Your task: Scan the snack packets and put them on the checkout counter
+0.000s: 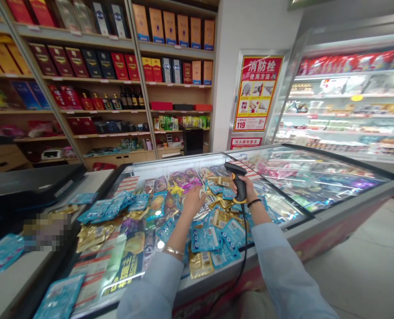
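Observation:
My right hand [246,189] grips a black and yellow barcode scanner [240,184], and its cable hangs down over the freezer's front. My left hand [193,203] is among the packets, its fingers curled together; what they pinch is partly hidden. Around both hands, small blue packets [205,239] and gold packets [201,265] lie heaped on the glass lid of a chest freezer [140,277]. More blue packets [106,208] and a gold packet pile [95,235] spread to the left. Through the glass, purple packages [187,177] show beneath.
At left, a dark machine [31,181] stands on a counter [4,288] with a few packets. Behind are shelves [177,46] of boxes and bottles. A red poster [256,93] hangs on the wall. A lit display fridge [349,115] stands right, beyond the freezer's second glass section [316,177].

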